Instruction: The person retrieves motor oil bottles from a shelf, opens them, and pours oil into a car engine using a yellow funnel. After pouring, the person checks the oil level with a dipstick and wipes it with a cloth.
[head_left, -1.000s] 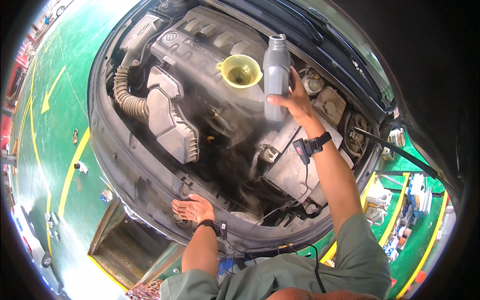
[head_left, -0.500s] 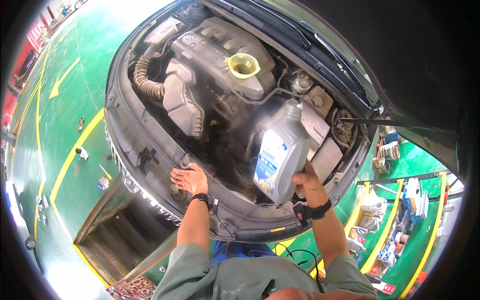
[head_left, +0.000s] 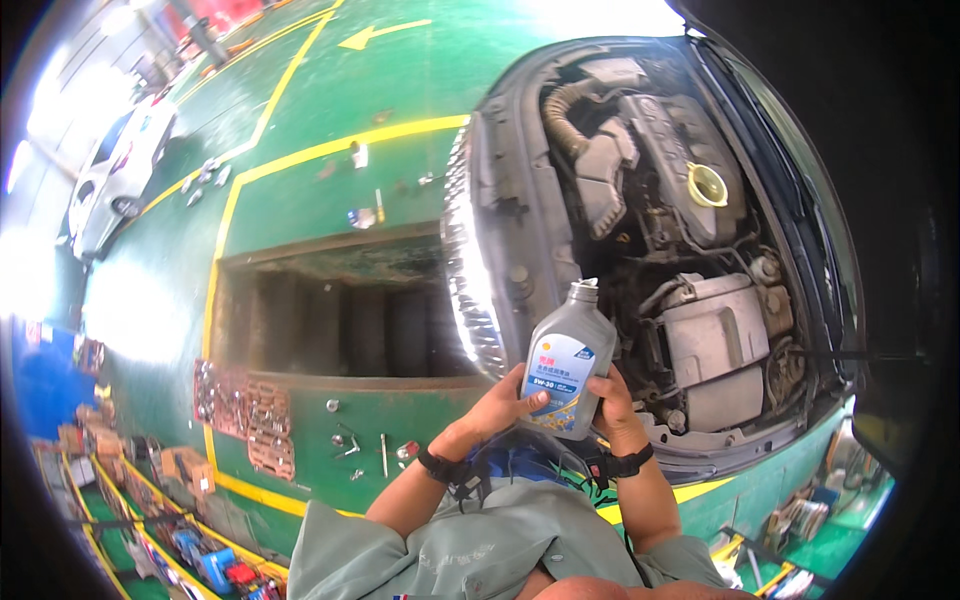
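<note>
A grey motor oil bottle (head_left: 570,350) with a blue-and-white label stands upright between my two hands, in front of my body. Its neck looks uncapped. My left hand (head_left: 508,402) is closed on the lower left side, thumb across the label. On the lower right side my right hand (head_left: 615,408) grips it, thumb toward the front. A pale yellow funnel (head_left: 708,186) sits on the engine cover (head_left: 670,135) in the open engine bay, apart from both hands.
The car's front edge (head_left: 515,230) lies beside the bottle. A rectangular floor pit (head_left: 330,310) opens to the left. Tool trays (head_left: 250,420) and loose tools lie on the green floor near it. Shelves (head_left: 170,530) with boxes stand lower left; a white car (head_left: 125,165) is parked far left.
The view has turned left, toward the pit. The oil bottle has moved from over the engine bay to near my body. My left hand has come off the car's front edge and taken hold of it.
</note>
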